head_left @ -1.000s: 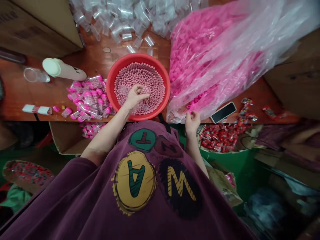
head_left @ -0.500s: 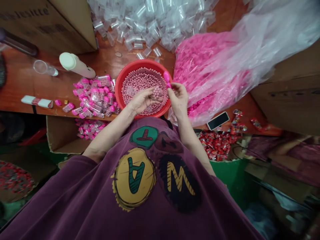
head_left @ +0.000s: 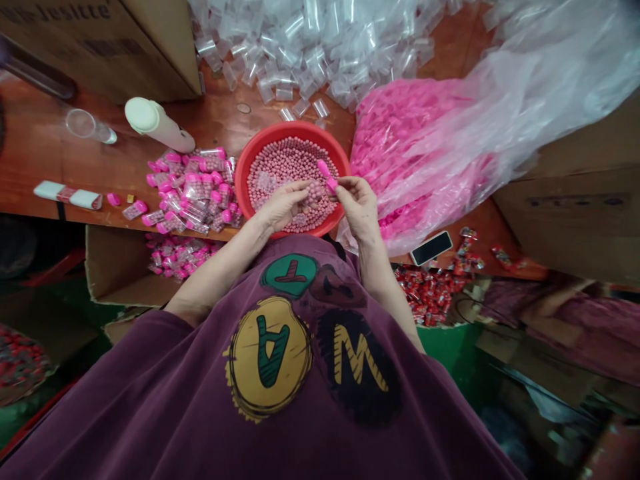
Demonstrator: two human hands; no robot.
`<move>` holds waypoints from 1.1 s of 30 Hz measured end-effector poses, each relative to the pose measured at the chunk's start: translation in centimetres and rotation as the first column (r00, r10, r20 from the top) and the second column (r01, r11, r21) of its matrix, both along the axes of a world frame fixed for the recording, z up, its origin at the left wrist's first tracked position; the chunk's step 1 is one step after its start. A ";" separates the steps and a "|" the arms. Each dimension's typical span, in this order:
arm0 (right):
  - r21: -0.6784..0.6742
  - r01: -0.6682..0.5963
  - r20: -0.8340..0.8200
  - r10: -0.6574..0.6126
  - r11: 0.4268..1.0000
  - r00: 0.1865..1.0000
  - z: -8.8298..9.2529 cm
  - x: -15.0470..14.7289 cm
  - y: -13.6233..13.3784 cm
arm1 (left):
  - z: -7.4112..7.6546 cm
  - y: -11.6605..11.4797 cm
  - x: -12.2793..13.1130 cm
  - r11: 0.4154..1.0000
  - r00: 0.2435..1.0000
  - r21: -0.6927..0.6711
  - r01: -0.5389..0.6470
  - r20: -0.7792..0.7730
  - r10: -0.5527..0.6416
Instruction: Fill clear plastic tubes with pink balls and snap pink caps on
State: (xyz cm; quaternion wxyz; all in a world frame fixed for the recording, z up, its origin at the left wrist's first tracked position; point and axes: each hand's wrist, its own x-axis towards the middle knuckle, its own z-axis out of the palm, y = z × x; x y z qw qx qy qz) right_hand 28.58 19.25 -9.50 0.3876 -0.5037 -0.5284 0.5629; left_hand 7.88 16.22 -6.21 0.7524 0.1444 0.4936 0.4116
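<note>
Over the red basin (head_left: 241,175) of pink beads (head_left: 285,152), my left hand (head_left: 286,205) grips a small clear tube (head_left: 315,193) that looks filled with beads. Its fingers partly cover the tube. My right hand (head_left: 359,203) pinches a bright pink plastic cap (head_left: 327,176), with its flap standing up and to the left. The cap is at the right end of the tube; whether they touch I cannot tell. More beads and a few clear tubes lie in the basin below both hands.
Filled pink-capped tubes (head_left: 193,193) are piled left of the basin, near a white bottle (head_left: 159,125). Clear tubes (head_left: 300,53) heap up behind. A plastic bag of pink caps (head_left: 415,147) lies right, with a phone (head_left: 431,248) before it. An open carton (head_left: 113,267) stands below the table edge.
My right hand has brought the pink cap down and left, closer to the tube. My left hand still holds the tube, now turned slightly. The whole view has shifted a little.
</note>
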 end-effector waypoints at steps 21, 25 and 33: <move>0.270 -0.145 0.350 0.044 0.952 0.936 1.0 -0.7 -1.7 | 0.8 -0.2 0.4 0.994 0.987 -0.017 0.111 -0.113 -0.113; 0.320 -0.181 0.350 0.062 0.930 0.935 0.0 -0.8 -1.6 | 1.6 -0.3 0.4 0.993 0.991 -0.065 0.101 -0.079 -0.106; 0.212 -0.055 0.241 0.002 0.976 0.971 -0.3 -1.3 -1.8 | 1.5 -0.1 0.4 0.988 0.993 -0.115 0.104 -0.039 -0.109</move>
